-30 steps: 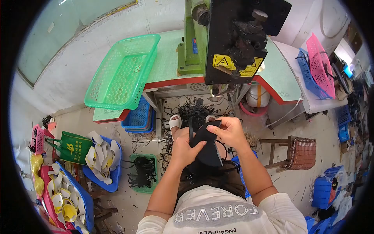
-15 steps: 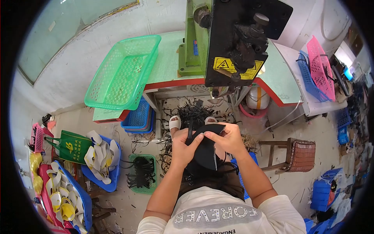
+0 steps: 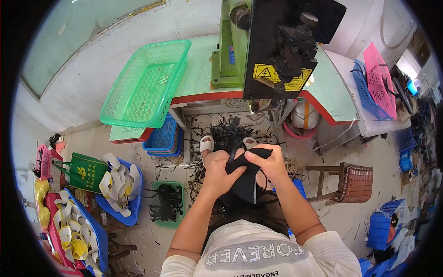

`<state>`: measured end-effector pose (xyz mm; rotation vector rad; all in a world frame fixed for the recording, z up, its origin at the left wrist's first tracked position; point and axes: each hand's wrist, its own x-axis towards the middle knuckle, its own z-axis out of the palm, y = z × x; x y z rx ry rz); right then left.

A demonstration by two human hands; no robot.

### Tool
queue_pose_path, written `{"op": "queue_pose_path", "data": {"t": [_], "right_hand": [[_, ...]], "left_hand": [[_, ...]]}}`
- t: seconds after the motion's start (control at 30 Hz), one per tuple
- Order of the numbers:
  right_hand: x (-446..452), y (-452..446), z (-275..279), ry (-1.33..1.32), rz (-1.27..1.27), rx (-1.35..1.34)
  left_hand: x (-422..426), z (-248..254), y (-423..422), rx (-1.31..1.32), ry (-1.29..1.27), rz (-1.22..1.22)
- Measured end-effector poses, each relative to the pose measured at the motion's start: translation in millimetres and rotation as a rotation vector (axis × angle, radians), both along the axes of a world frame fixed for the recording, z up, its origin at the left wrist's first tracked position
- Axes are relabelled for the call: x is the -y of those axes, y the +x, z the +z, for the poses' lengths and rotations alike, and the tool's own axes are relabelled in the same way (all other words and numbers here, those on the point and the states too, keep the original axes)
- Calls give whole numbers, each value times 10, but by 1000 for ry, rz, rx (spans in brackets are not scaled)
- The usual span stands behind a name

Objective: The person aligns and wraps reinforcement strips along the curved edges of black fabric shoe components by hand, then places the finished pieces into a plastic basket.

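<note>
A black curved piece of material (image 3: 244, 184) with a pale cut edge hangs between my hands, above my lap. My left hand (image 3: 221, 173) is closed on its left side, the thumb lying on top. My right hand (image 3: 269, 162) pinches the upper right part, where the material is folded. A thin black strip rises beside my left fingers. Below the piece lie more black strips (image 3: 272, 199) on my lap, partly covered by it.
A green machine with a black head (image 3: 277, 55) stands on the table (image 3: 198, 60). An empty-looking green basket (image 3: 145, 87) is at its left. On the floor are a small green basket (image 3: 181, 220), blue trays with pale pieces (image 3: 121, 194), black scraps, and a wooden chair (image 3: 355, 183).
The black piece has turned and folded between my hands. My right thumb has moved apart from my left thumb, to the right and slightly up.
</note>
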<state>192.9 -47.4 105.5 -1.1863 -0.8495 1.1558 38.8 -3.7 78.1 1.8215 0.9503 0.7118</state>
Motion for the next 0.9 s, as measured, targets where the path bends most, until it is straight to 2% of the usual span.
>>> {"op": "queue_pose_path", "data": {"t": [0.1,0.17,0.2,0.23,0.27,0.4,0.47,0.5,0.53,0.6,0.63,0.67,0.7,0.8,0.87,0.9], "right_hand": [[-5,2,-12,-34,37,-149],[-45,-52,-103,72,-84,49],[-39,-6,-185,73,-85,50],[-21,72,-280,-3,11,183],[-11,124,-333,-79,108,317],[42,87,-267,-22,87,157],[39,65,-327,-9,-17,129],[45,53,-328,-7,-17,129],[53,44,-324,-54,34,232],[77,-21,-91,-128,107,359],[62,-17,-132,-126,107,361],[49,-13,-218,-100,111,222],[46,-27,-247,-75,115,80],[23,-27,-177,28,99,120],[30,11,-212,10,95,212],[40,39,-257,-9,94,303]], "left_hand": [[-15,-84,7,-3,28,-3],[-12,-127,22,-56,35,38],[-2,-154,38,-12,94,151],[4,-185,50,34,153,262],[2,-230,48,4,224,241],[-43,-273,30,-44,216,150],[65,113,72,115,-401,139],[41,10,62,115,-399,139],[5,-127,55,25,-60,175],[4,-210,51,-63,277,208],[26,-171,61,-65,334,225],[46,-131,70,-69,388,243],[57,-152,71,-72,385,243],[61,-185,76,-104,389,336],[59,-85,28,26,54,382],[52,-81,32,28,55,383]]}}
